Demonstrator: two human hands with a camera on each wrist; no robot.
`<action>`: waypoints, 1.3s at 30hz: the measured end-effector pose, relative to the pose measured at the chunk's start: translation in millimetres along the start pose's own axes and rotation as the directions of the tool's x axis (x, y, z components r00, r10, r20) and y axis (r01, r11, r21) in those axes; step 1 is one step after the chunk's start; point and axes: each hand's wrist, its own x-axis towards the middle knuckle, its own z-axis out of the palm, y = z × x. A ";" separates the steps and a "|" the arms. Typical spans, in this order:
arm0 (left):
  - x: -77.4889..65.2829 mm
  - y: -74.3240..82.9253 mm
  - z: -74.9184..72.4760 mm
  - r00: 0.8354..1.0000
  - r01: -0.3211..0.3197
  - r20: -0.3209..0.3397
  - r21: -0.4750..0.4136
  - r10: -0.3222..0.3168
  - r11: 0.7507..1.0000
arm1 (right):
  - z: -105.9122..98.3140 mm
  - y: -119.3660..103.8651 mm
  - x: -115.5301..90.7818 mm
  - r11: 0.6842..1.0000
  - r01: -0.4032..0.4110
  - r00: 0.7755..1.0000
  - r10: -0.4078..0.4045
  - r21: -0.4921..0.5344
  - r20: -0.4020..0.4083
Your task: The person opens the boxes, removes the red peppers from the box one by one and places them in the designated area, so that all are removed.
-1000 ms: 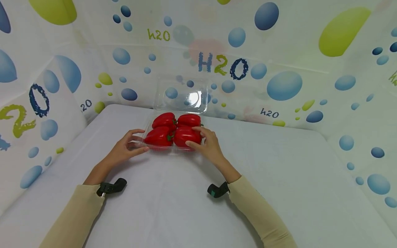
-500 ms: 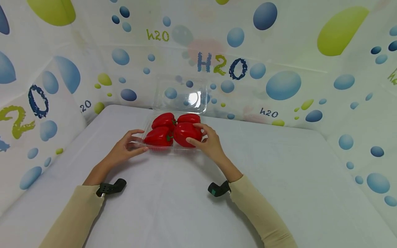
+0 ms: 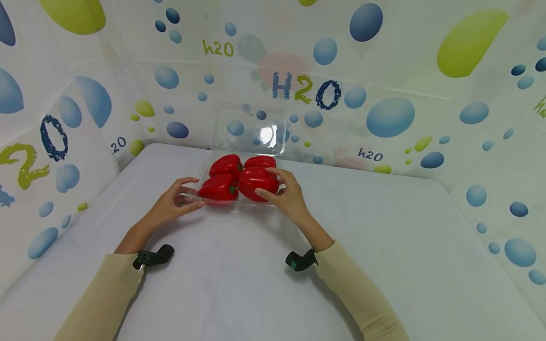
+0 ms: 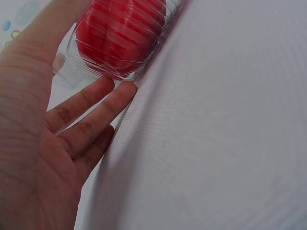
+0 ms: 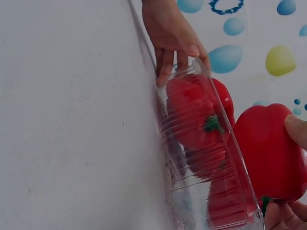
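Observation:
Four-sided and see-through, a clear plastic container with red bell peppers in it stands at the far side of the table. My right hand holds the front right bell pepper, thumb in front and fingers at its right; in the right wrist view this pepper sits higher than the container's rim, its green stem down. At the container's front left corner, my left hand grips with thumb and fingers spread around it. Beside that hand lies another bell pepper, with two more peppers behind.
The container's hinged lid stands raised at the back, against a white backdrop printed with blue and green drops. A white cloth covers the table. Dark camera mounts sit on both wrists.
The front right pepper has risen slightly with my right hand, covering more of the pepper behind it. My left hand stays at the container's corner.

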 end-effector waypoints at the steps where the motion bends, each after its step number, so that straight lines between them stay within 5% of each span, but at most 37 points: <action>1: 0.1 0.0 0.1 1.000 0.000 0.000 0.000 0.000 1.000 | -0.1 -0.5 -0.1 1.000 0.001 1.000 -0.001 -0.001 -0.001; 39: 0.0 -1.7 0.3 1.000 -0.019 -0.005 -0.008 0.019 1.000 | -3.2 -22.0 -6.9 0.999 0.044 0.999 -0.044 0.019 0.002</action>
